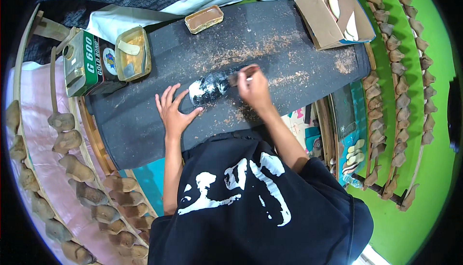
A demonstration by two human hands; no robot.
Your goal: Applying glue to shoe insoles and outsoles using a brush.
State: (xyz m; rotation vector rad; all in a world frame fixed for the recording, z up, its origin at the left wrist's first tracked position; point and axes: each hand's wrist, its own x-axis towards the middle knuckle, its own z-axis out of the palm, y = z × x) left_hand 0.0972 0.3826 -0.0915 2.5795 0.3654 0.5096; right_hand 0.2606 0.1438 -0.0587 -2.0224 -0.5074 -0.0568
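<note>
A dark, rounded, glossy piece (pixel 210 88) with white patches lies across the middle of the dark-covered table (pixel 159 62). My left hand (pixel 172 113) rests at its left end, fingers spread, with the thumb reaching along the near side. Over the right end of the dark piece, my right hand (pixel 254 90) is closed on a small brown item (pixel 248 71). Its kind is hard to tell, since the fingers cover much of it. Brown shavings (pixel 246 55) are scattered beyond and around both hands.
A cardboard box (pixel 311 17) of sole-shaped pieces stands far right, and a shallow tub (pixel 203 19) at the far edge. On the left are a metal can (pixel 79 67) and a yellowish container (pixel 146 62). Racks of wooden shoe lasts (pixel 77 168) flank the table on both sides.
</note>
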